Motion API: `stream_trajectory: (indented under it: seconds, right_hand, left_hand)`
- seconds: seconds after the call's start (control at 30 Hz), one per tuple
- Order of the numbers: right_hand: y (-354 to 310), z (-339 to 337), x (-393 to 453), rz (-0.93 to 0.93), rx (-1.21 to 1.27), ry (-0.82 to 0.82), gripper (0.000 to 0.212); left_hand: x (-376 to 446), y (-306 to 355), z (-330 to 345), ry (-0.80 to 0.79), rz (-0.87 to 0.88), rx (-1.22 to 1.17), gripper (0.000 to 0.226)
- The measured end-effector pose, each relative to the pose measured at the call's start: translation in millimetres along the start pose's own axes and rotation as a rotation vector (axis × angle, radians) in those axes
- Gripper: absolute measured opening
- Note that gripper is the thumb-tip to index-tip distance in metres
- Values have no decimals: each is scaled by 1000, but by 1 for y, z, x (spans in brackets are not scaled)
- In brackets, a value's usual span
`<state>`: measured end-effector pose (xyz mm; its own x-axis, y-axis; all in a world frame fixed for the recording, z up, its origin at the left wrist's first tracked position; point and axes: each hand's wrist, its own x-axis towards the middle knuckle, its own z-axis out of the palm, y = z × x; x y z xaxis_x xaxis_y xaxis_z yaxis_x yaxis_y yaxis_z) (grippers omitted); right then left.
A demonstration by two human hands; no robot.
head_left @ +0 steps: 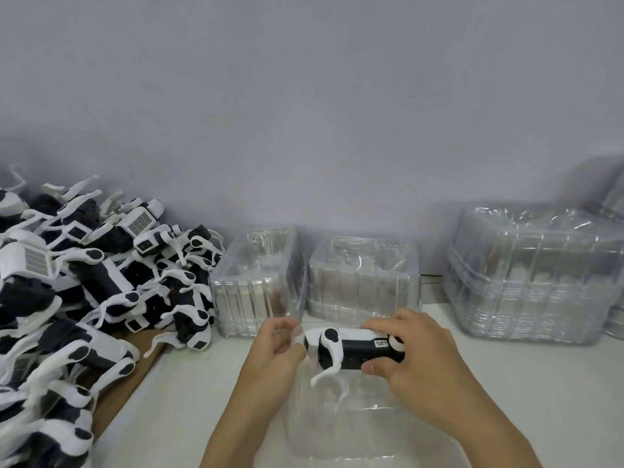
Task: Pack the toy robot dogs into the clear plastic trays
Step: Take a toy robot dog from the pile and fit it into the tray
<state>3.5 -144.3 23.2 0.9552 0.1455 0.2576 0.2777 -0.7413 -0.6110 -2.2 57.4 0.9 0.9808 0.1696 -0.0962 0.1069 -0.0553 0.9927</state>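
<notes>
A person's right hand (410, 352) grips a black-and-white toy robot dog (354, 347) on its side above a clear plastic tray (354, 430) at the tabletop's (526, 383) near edge. The left hand (275, 349) pinches the dog's head end. More dogs (84, 265) are heaped at the left edge, with tray stacks (361, 282) along the far edge.
</notes>
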Motion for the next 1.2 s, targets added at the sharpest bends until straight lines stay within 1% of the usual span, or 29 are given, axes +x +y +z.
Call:
stream_trajectory:
  seconds: [0.03, 0.2, 0.33, 0.43, 0.57, 0.67, 0.77, 0.8, 1.0, 1.2]
  right_hand:
    - [0, 1, 0, 0, -2, 1, 30]
    - [1, 6, 0, 3, -58, 25, 33]
    - [2, 8, 1, 3, -99, 19, 33]
    - [2, 8, 2, 9, -107, 14, 37]
    - [0, 7, 2, 19, -110, 9, 36]
    - [0, 8, 2, 27, -66, 11, 38]
    - [0, 8, 1, 29, -41, 7, 40]
    - [0, 7, 1, 31, -37, 5, 40]
    - [-4, 8, 1, 39, -10, 23, 41]
    - [-6, 11, -1, -37, -26, 73, 35]
  left_hand:
    - [0, -1, 2, 28, -8, -34, 12]
    - [3, -5, 10, 75, -74, -150, 18]
    - [7, -7, 14, 34, -82, -212, 19]
    - [10, -12, 15, -4, -90, -283, 28]
    - [13, -14, 15, -37, -73, -280, 37]
    - [13, -14, 15, -15, -78, -253, 30]
    - [11, -14, 14, -1, -67, -229, 12]
    - [11, -15, 14, 0, -61, -223, 11]
    - [7, -9, 12, 28, 0, -200, 9]
    - [8, -8, 8, 54, 29, -201, 9]
